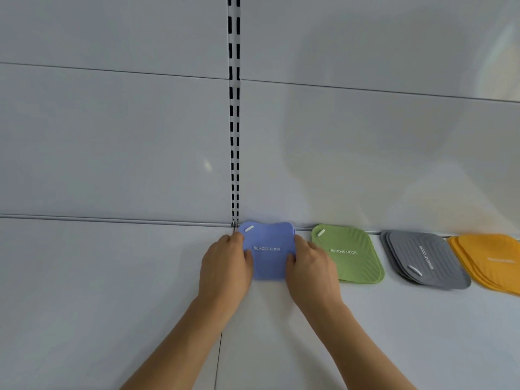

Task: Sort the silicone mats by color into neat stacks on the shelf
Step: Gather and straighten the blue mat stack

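Hands pinch blue mat sides; label upright, hanging slot far-left.

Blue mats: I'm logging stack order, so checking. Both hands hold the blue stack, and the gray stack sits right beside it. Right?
Not quite. The head view shows the green stack beside the blue stack; the gray stack comes after. Both hands, left and right, do hold it.

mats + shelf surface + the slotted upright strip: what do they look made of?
Blue mats: soft matte rubbery material, likely silicone; the edges bow inward where the left hand and right hand squeeze.
Green mats and grey mats: same matte look, with moulded ribs.
Shelf: smooth semi-gloss white, probably painted metal; soft reflections.
Upright strip: white, punched slots, likely painted steel.
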`<state>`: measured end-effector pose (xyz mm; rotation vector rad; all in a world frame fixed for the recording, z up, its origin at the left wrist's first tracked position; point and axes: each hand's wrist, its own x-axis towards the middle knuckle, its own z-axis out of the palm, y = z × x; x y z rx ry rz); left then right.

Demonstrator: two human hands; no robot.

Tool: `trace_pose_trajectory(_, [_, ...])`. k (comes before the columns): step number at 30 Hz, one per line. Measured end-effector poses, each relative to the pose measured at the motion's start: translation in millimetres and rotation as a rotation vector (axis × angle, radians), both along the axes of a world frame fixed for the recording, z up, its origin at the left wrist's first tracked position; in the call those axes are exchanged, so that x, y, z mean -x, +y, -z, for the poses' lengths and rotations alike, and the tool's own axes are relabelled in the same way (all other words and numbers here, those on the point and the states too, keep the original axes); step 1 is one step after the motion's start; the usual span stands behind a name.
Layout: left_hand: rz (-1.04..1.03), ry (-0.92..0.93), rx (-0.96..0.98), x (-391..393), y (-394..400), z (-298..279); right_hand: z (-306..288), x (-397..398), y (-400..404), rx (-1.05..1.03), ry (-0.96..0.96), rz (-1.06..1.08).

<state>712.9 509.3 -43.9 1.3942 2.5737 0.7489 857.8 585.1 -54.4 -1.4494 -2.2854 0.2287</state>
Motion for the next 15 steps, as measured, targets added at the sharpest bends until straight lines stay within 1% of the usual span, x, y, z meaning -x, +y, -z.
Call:
trace_pose_trajectory(3, [0.013,0.033,-0.007,1.4,3.8,4.5,4.2,3.6,0.8,-0.031,-0.043,0.024])
trace_pose_trajectory(8, [-0.016,-0.045,-0.079,1.7,3.0,9.6,7.4,2.6,-0.5,-0.069,0.012,0.015])
trace_pose_trajectory(12, [-0.014,-0.047,-0.132,-1.2,0.3,11.9,9.1,1.7,-1.0,-0.096,0.058,-0.011])
trace_pose_trajectory(15, [-0.007,-0.017,-0.122,-0.4,0.7,14.9,11.6,1.4,1.1,-0.104,0.032,0.002])
